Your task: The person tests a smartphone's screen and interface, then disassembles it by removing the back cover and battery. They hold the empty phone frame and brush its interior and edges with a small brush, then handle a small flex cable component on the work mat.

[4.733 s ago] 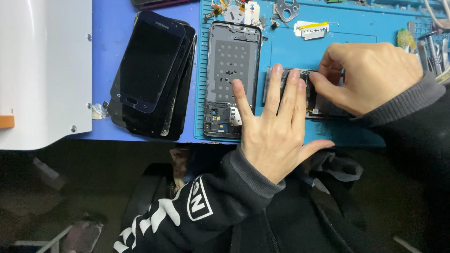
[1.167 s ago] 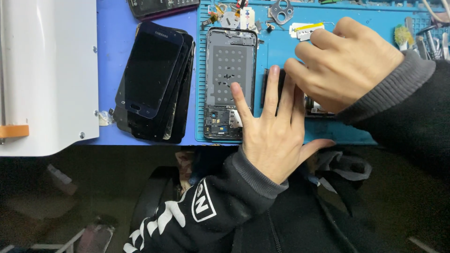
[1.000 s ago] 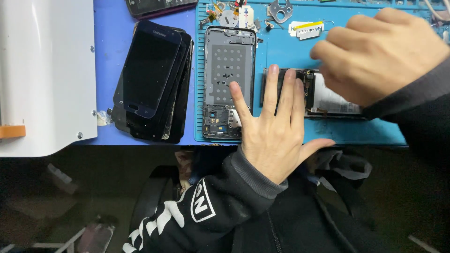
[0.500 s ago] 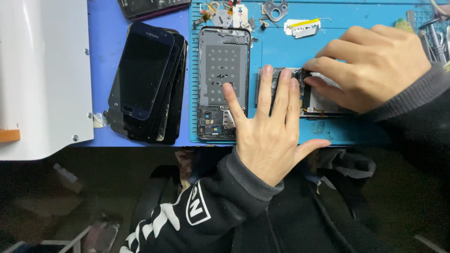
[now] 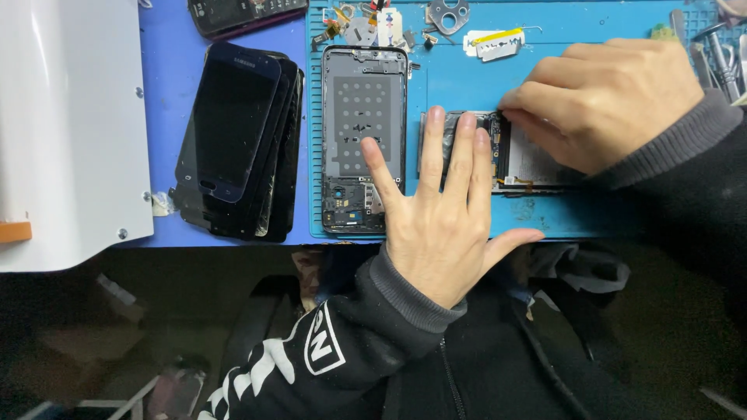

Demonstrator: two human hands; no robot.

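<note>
Looking down at the bench, we found the left hand (image 5: 443, 225) spread flat, fingers wide, pressing down the left end of an opened phone (image 5: 513, 155) that lay on the blue mat (image 5: 591, 85), near the front edge. The right hand (image 5: 615, 101) was curled narrow, its fingertips (image 5: 517, 105) pinched at the far edge of that phone, close to the left hand's middle fingers. We could not tell whether they gripped a small part or only pressed on one.

We judged the work to be well under way: the phone's back was already off, and its battery and board lay exposed. What remained inside was hidden by both hands.

Just left of it lay a bare phone frame (image 5: 364, 140), stripped of most parts, touching the left hand's index finger. Further left, on the darker blue table, a stack of dark screens (image 5: 237, 140) sat untouched. Along the far edge of the mat lay small loose parts (image 5: 373, 19) and a yellow-striped strip (image 5: 494, 43). A white machine (image 5: 62, 124) stood at far left.
</note>
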